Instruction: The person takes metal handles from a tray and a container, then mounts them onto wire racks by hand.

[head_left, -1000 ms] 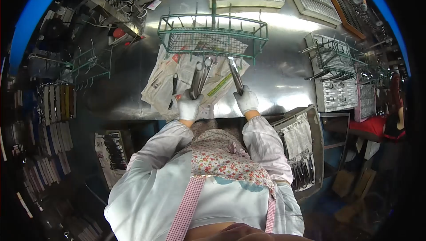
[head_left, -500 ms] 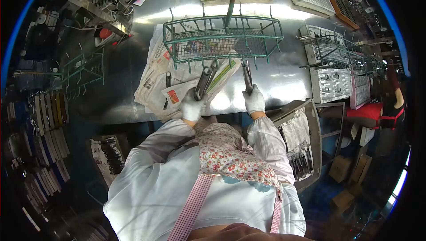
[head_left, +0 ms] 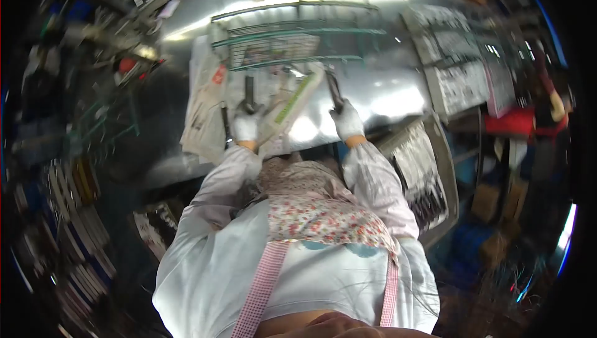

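My left hand (head_left: 247, 126), in a white glove, is closed around the lower end of a dark metal tube (head_left: 249, 91) over the newspaper sheets (head_left: 202, 105). Blur hides whether it holds more than one piece. My right hand (head_left: 347, 123), also gloved, grips a long shiny metal tube (head_left: 334, 87) that points away from me. Beside my left hand lies a slim dark piece (head_left: 226, 123) on the paper. Beyond both hands stands a green wire rack (head_left: 298, 30) with a mesh basket, blurred.
A grey bin (head_left: 444, 179) with paper and dark metal pieces stands at my right. White trays (head_left: 457, 89) sit on the steel table's (head_left: 379, 98) right side, others at the back. Another green rack (head_left: 109, 123) is at left. A person's arm (head_left: 550, 92) shows at far right.
My left hand has moved left, away from the middle of the paper, and its tube now points straight ahead. My right hand keeps its tube. The whole view has shifted and blurred.
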Action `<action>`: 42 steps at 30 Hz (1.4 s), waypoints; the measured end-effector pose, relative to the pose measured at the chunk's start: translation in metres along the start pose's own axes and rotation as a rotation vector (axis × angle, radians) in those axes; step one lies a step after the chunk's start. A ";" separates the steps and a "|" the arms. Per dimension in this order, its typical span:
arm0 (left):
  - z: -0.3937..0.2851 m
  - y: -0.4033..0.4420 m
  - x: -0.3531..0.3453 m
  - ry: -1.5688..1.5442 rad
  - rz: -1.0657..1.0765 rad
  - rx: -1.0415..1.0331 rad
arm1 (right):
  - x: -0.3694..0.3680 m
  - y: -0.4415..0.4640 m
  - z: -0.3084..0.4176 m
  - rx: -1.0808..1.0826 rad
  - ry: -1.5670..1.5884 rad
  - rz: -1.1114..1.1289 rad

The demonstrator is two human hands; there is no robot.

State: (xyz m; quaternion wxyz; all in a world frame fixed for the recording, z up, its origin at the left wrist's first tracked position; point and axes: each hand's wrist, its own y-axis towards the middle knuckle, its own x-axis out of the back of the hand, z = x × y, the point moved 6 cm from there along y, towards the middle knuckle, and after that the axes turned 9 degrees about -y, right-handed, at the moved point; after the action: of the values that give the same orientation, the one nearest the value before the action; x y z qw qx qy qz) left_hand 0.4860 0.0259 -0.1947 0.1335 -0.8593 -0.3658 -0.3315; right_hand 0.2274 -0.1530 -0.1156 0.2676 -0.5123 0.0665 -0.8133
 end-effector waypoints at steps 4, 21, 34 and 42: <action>0.038 0.031 -0.051 0.789 0.483 -0.103 | 0.027 -0.014 -0.020 0.147 0.038 -0.213; -0.328 -0.200 -0.149 -0.078 1.207 -0.834 | 0.080 -0.162 -0.308 -0.298 -0.423 -0.095; -0.339 -0.253 -0.314 0.761 1.242 -1.149 | 0.126 -0.242 -0.354 -0.435 0.296 -0.349; -0.361 -0.191 -0.229 0.073 1.148 -0.178 | 0.064 -0.243 -0.297 -0.364 0.019 -0.211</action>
State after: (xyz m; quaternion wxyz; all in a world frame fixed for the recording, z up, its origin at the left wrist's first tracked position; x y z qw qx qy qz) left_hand 0.0611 -0.1350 -0.0818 0.2317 -0.9159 0.1927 -0.2652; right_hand -0.1410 -0.0282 -0.1097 0.0836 -0.5487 0.1607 -0.8161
